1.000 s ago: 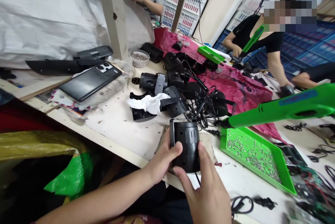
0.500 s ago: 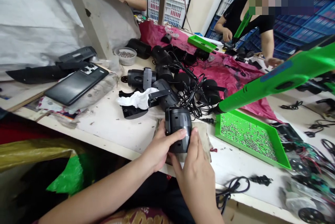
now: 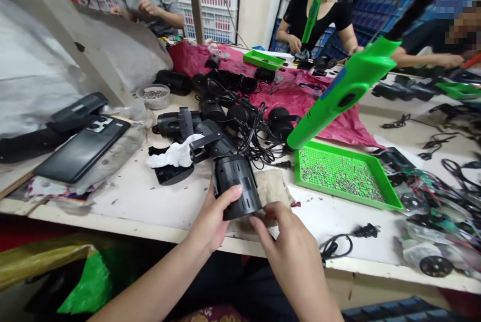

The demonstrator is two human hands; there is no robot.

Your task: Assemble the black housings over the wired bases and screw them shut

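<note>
A black cylindrical housing [image 3: 240, 186] with slots in its side is tilted over a beige cloth [image 3: 272, 186] near the table's front edge. My left hand [image 3: 214, 214] is closed round its left side, thumb across the front. Beside the housing's lower right end is my right hand [image 3: 287, 231], fingers bent, thumb and index near its rim; whether they pinch anything is too small to tell. Behind the housing lie more black housings [image 3: 216, 139] and tangled black cables [image 3: 259, 136]. A white crumpled wrap [image 3: 176, 152] rests on a black part to the left.
A green screwdriver [image 3: 338, 96] hangs over a green tray [image 3: 349, 176] of screws at right. A phone [image 3: 82, 149] and a tub of screws [image 3: 153, 95] are at left. Loose wired parts [image 3: 436, 242] lie far right. Across the table, people work beside pink sheeting [image 3: 349, 119].
The camera view has shifted. The housing has turned in my left hand. My right hand has moved off its side to its lower end. The green screwdriver hangs more steeply.
</note>
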